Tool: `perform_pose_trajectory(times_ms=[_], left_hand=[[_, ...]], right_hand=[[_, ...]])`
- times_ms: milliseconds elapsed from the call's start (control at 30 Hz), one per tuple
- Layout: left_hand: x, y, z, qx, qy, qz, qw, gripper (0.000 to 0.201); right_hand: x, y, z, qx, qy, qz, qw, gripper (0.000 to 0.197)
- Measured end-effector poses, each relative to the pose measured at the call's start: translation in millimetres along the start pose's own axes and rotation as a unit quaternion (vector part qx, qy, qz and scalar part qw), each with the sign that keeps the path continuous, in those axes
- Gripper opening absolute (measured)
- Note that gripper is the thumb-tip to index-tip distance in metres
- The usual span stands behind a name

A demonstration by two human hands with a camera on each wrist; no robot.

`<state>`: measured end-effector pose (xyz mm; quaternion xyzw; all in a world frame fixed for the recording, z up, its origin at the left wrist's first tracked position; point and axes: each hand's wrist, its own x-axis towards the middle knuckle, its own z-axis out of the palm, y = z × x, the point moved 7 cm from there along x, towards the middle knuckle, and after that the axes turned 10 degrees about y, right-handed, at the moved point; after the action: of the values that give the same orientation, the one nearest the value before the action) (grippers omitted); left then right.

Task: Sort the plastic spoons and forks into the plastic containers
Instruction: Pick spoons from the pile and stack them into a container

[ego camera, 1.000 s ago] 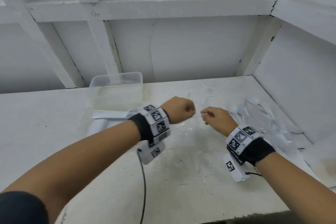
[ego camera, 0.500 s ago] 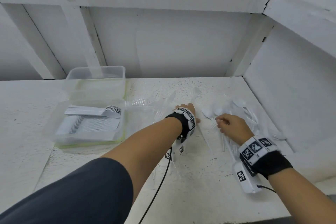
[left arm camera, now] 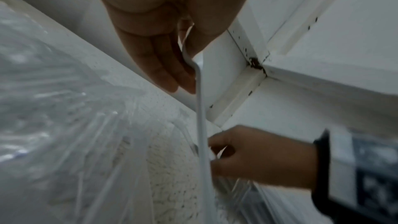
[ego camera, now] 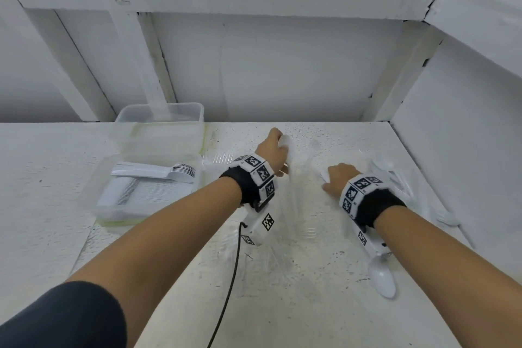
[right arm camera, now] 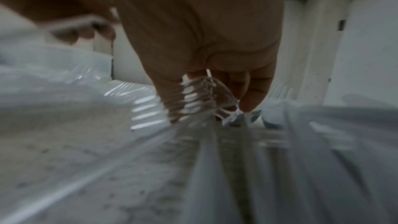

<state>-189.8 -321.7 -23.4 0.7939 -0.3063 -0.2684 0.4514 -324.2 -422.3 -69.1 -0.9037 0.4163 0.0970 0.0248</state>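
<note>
Spoon (ego camera: 285, 147) was held up by the left hand (ego camera: 272, 154), presumably for the containers (ego camera: 158, 133). From the left wrist, its handle (left arm camera: 201, 125) was pinched. From the right wrist, clear forks (right arm camera: 200, 98) were gripped by the right hand (right arm camera: 206, 48).

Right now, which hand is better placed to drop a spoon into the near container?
Left. The left hand already holds a white spoon and is nearer the near container of stacked cutlery; the right hand is at the loose pile.
</note>
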Motion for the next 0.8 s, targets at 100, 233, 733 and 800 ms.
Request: perform_pose_trajectory(times_ms=[100,233,733,800], left_hand=[[0,-4,-15,-0.045,0.024,-0.024,0.998,0.022],[-2,-10,-18,-0.071,0.029,-0.049,0.996,0.019],[4,0,73,0.183,-0.080,-0.012,0.980,0.026],[4,-1,77,0.190,-0.082,-0.012,0.978,0.026]], right_hand=[[4,-10,8,0.018,0.017,-0.017,1.000,0.021],[1,-18,-4,0.179,0.059,0.012,0.982,0.029],[-13,69,-54,0.435,0.191,0.161,0.865,0.038],[-5,68,-40,0.286,0.154,0.131,0.937,0.016]])
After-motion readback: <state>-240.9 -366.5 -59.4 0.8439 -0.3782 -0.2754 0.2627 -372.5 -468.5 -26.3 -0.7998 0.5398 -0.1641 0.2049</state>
